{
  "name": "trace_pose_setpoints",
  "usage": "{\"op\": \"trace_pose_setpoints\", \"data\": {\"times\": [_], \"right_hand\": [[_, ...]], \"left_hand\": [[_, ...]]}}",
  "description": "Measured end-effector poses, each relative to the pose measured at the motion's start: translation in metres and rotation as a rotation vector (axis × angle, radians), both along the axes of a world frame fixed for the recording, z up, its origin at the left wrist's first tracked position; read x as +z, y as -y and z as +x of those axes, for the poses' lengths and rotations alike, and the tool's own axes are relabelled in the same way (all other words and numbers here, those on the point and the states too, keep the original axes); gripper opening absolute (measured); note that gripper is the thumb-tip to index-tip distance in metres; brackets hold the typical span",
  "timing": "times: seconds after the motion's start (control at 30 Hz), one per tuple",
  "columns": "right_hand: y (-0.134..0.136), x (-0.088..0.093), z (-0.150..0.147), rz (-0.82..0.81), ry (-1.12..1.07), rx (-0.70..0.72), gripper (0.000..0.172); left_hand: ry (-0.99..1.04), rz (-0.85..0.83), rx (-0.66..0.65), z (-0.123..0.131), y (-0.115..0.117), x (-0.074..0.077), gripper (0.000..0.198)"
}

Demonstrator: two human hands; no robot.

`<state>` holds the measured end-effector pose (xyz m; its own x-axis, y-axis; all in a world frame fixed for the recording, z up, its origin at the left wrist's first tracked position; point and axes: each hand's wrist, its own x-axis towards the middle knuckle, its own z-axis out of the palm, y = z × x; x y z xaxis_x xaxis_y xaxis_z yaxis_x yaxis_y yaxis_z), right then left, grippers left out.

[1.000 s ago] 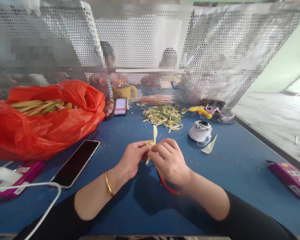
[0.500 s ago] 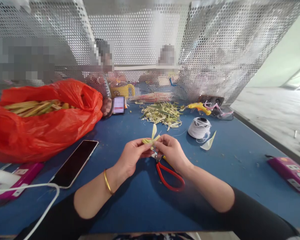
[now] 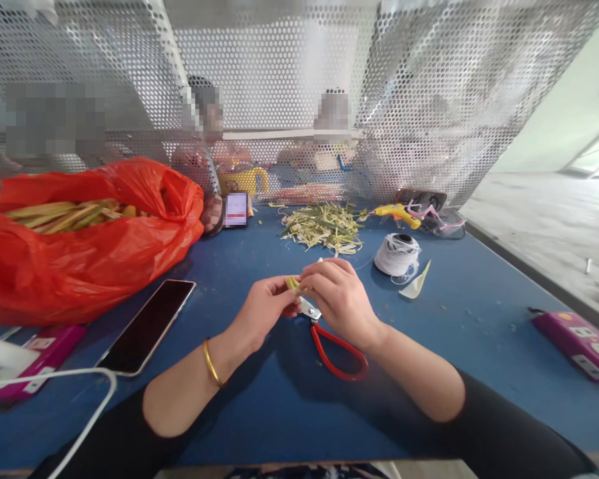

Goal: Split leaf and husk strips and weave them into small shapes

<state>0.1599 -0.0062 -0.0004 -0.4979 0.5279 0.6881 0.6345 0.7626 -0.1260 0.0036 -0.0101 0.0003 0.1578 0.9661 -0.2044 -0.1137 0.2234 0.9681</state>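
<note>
A folded pale green leaf strip [image 3: 292, 283] is pinched in my left hand [image 3: 265, 307], between thumb and fingers. My right hand [image 3: 340, 297] closes over the strip's other side, and its fingers cover most of the piece. A pale tip shows just above the right fingers. Below both hands lie red-handled scissors [image 3: 340, 352], their metal blades partly under my fingers. To the right stands a spool of white thread [image 3: 398, 255], with a loose pale leaf piece [image 3: 416, 281] beside it.
A heap of leaf scraps [image 3: 324, 227] lies ahead. At left are a red plastic bag [image 3: 94, 266] of long leaves and a dark phone [image 3: 150, 326]. A yellow glue gun [image 3: 397, 214], glasses [image 3: 444, 223] and a purple box [image 3: 576, 346] sit right. People are behind a perforated screen [image 3: 274, 73].
My right hand has turned over and moved up and left across the strip, covering the upright leaf tips that showed before. My left hand keeps its pinch almost in place.
</note>
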Motion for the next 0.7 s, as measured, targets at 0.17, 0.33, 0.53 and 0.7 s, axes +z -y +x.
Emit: {"op": "trace_pose_setpoints", "data": {"times": [0.17,0.33,0.53,0.7], "right_hand": [[-0.005,-0.001,0.002,-0.231,0.039,-0.148,0.018],[-0.005,-0.004,0.000,-0.327,0.070,-0.250,0.017],[-0.004,-0.011,-0.004,-0.329,0.026,-0.297,0.020],[-0.005,-0.014,-0.005,-0.356,-0.059,-0.311,0.021]], "left_hand": [[-0.083,0.056,-0.153,-0.001,0.001,0.001,0.019],[-0.053,0.002,-0.191,-0.002,0.001,0.000,0.020],[-0.042,-0.091,-0.114,0.003,0.003,-0.006,0.025],[-0.014,-0.114,-0.004,0.007,0.003,-0.007,0.022]]}}
